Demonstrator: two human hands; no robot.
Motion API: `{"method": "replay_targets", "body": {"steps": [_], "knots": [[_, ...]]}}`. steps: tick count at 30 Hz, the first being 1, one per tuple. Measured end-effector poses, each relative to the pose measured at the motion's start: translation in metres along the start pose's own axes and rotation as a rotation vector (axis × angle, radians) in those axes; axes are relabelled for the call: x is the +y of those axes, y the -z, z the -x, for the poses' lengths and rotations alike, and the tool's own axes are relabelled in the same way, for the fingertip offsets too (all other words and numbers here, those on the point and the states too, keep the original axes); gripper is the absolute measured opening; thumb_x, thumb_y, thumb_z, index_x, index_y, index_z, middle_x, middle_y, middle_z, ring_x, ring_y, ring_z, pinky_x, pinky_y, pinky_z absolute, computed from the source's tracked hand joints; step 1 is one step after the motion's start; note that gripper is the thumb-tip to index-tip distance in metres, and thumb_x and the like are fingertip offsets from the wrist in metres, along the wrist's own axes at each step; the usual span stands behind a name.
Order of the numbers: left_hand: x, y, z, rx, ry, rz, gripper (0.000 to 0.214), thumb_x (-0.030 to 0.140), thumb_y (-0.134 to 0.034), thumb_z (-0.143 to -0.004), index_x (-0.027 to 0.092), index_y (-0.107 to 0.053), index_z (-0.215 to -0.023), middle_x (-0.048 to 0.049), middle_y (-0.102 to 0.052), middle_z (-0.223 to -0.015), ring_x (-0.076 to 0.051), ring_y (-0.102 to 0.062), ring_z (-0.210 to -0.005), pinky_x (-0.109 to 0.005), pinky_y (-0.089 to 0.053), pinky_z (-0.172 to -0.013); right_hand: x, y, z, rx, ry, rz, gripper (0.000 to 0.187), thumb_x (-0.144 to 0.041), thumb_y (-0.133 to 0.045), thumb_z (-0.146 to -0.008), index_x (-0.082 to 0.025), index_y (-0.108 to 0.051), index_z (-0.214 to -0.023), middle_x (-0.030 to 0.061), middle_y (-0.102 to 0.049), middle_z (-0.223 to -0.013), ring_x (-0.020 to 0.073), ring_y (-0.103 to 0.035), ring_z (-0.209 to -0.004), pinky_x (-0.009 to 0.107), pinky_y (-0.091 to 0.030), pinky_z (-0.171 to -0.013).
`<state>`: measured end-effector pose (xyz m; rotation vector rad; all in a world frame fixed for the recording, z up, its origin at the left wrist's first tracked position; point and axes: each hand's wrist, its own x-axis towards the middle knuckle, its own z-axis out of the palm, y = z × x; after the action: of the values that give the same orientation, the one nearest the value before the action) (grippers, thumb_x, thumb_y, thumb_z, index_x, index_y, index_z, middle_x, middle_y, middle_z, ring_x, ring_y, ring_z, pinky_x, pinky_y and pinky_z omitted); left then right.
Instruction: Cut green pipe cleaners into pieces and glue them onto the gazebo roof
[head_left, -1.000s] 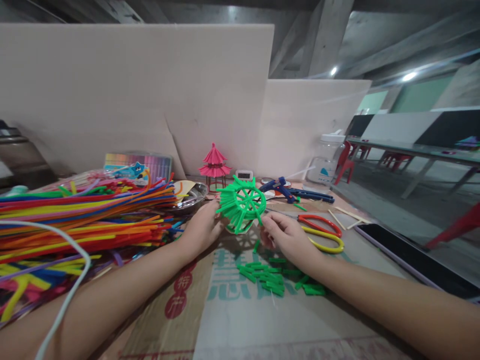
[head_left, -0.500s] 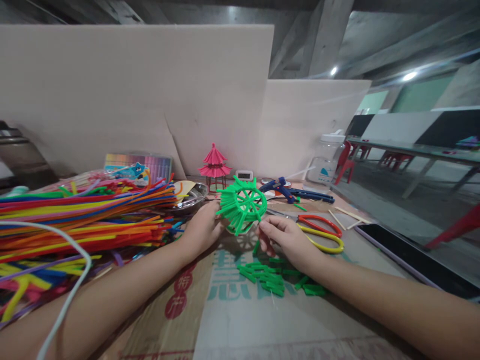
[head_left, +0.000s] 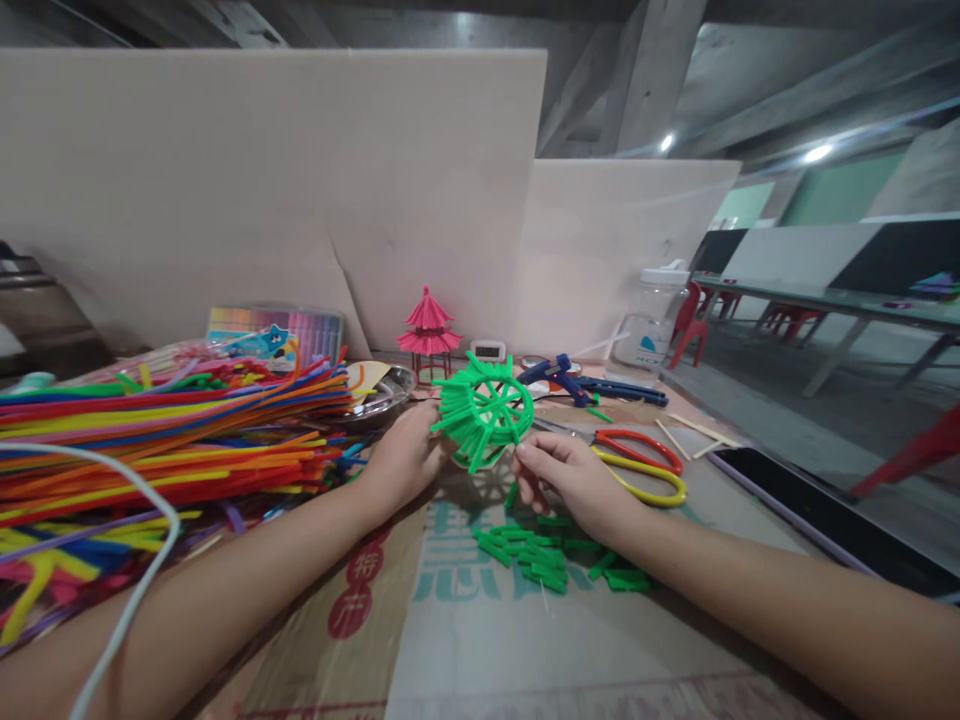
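Note:
My left hand point(head_left: 409, 452) is closed on the far left side of a green pipe-cleaner roof frame point(head_left: 491, 412), holding it tilted above the table; some of its fingers are hidden behind the frame. The frame has a spoked ring, with short green strips fanned around its left and lower side. At its lower right edge my right hand point(head_left: 559, 468) pinches a short green pipe-cleaner piece point(head_left: 517, 437) against the ring. Below lies a loose pile of cut green pieces point(head_left: 529, 555). Behind the frame stands a small pink pagoda model point(head_left: 428, 330).
Bundles of coloured pipe cleaners point(head_left: 150, 430) cover the left side, crossed by a white cable point(head_left: 161, 560). To the right lie scissors point(head_left: 645, 470), a blue glue gun point(head_left: 562, 375), wooden sticks point(head_left: 705, 437) and a phone point(head_left: 825, 515). A clear bottle point(head_left: 649, 325) stands behind.
Almost nothing differs. Both hands stay at the green frame, and the right fingertips remain pinched at its lower right edge.

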<state>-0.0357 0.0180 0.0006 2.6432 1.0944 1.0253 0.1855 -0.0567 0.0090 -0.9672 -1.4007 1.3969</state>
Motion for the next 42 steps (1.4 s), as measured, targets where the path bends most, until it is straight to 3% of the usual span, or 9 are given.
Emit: {"method": "replay_targets", "body": {"steps": [14,22,30,42], "knots": [[0.003,0.001,0.0,0.031,0.014,0.052,0.033,0.02,-0.056,-0.081,0.02,-0.062,-0.113,-0.0091,-0.064,-0.115,-0.026,-0.055,-0.115,-0.042,-0.042,-0.103,0.0,0.0,0.0,0.016,-0.008,0.015,0.035,-0.051,-0.061,-0.081,-0.017,-0.058,-0.072,-0.0041,-0.057,-0.051,0.0069,-0.048,-0.04,0.019,-0.035,-0.039],[-0.009,-0.007,0.003,0.006,0.153,0.154,0.037,0.025,-0.058,-0.08,0.021,-0.059,-0.116,-0.0086,-0.066,-0.113,-0.026,-0.062,-0.106,-0.038,-0.049,-0.093,0.002,0.002,-0.002,0.009,-0.019,0.031,0.043,-0.061,-0.054,-0.082,-0.018,-0.059,-0.078,-0.0039,-0.057,-0.052,0.0073,-0.048,-0.041,0.019,-0.035,-0.04],[-0.015,-0.013,0.002,-0.031,0.186,0.255,0.032,0.034,-0.058,-0.083,0.019,-0.06,-0.111,-0.0087,-0.068,-0.109,-0.025,-0.064,-0.101,-0.039,-0.05,-0.092,0.004,0.001,-0.005,0.028,0.001,0.063,0.041,-0.06,-0.051,-0.084,-0.02,-0.056,-0.079,-0.0048,-0.057,-0.053,0.0074,-0.046,-0.041,0.019,-0.033,-0.041],[-0.01,-0.009,0.0,-0.089,0.232,0.196,0.027,0.04,-0.057,-0.083,0.017,-0.064,-0.094,-0.0067,-0.07,-0.091,-0.025,-0.064,-0.091,-0.038,-0.049,-0.089,0.009,0.002,-0.004,-0.008,0.098,0.165,0.036,-0.053,-0.047,-0.09,-0.02,-0.055,-0.078,-0.0049,-0.055,-0.055,0.0082,-0.045,-0.043,0.02,-0.032,-0.041]]}}
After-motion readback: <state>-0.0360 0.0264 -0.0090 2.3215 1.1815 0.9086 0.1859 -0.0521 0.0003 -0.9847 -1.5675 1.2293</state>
